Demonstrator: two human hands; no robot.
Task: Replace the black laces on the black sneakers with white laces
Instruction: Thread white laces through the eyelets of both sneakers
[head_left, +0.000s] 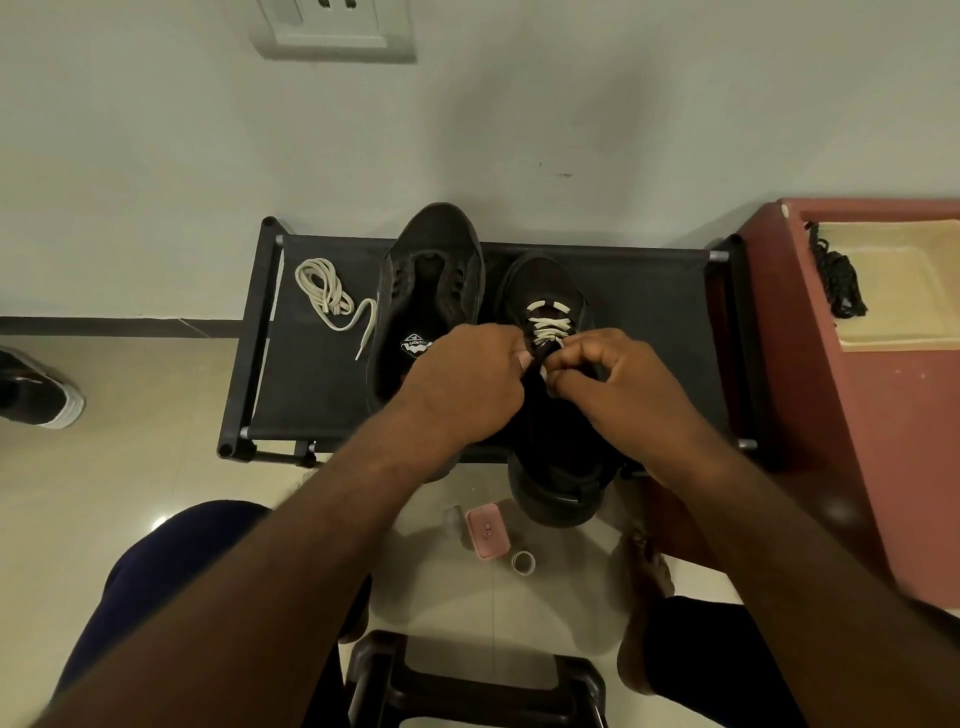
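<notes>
Two black sneakers stand on a black fabric rack (649, 332). The left sneaker (426, 291) has no lace in its eyelets. The right sneaker (550, 364) carries a white lace (549, 325) crossed through its front eyelets. My left hand (467, 384) and my right hand (618, 384) meet over that shoe's tongue, each pinching part of the white lace. A second white lace (327, 293) lies coiled on the rack at the left. The black laces (839, 280) sit bundled on a cream tray at the right.
A red-brown cabinet (831, 415) stands right of the rack, holding the cream tray (898, 322). On the tiled floor below lie a pink box (487, 530) and a tape roll (523, 563). Another shoe (36, 395) sits at the far left. A dark stool (467, 686) is beneath me.
</notes>
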